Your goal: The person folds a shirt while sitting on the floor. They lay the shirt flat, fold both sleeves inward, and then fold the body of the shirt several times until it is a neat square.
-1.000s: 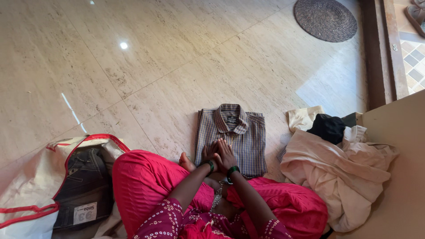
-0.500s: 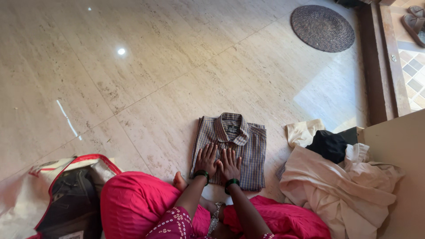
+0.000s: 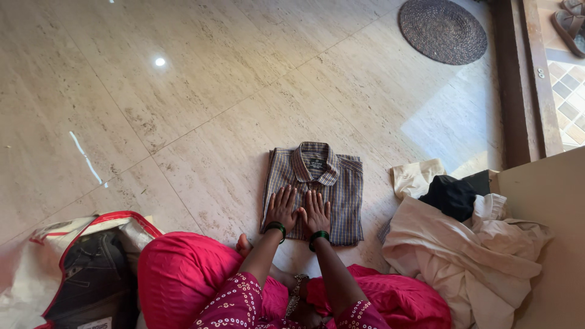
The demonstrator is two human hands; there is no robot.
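A folded checked shirt (image 3: 323, 176) with its collar up lies flat on the pale marble floor (image 3: 201, 91) in front of my crossed legs. My left hand (image 3: 281, 208) rests palm down on the shirt's lower left part, fingers spread. Beside it, my right hand (image 3: 316, 211) presses flat on the lower middle of the shirt. Both wrists carry green bangles. Neither hand grips anything.
A heap of cream and black clothes (image 3: 463, 237) lies to my right against a beige surface (image 3: 548, 201). A white bag with red trim (image 3: 55, 268) holding dark jeans sits at my left. A round woven mat (image 3: 443, 30) and a door threshold (image 3: 515, 79) are at the far right.
Both hands slid forward from the shirt's near edge onto its lower half and now lie flat side by side. The view shifted slightly.
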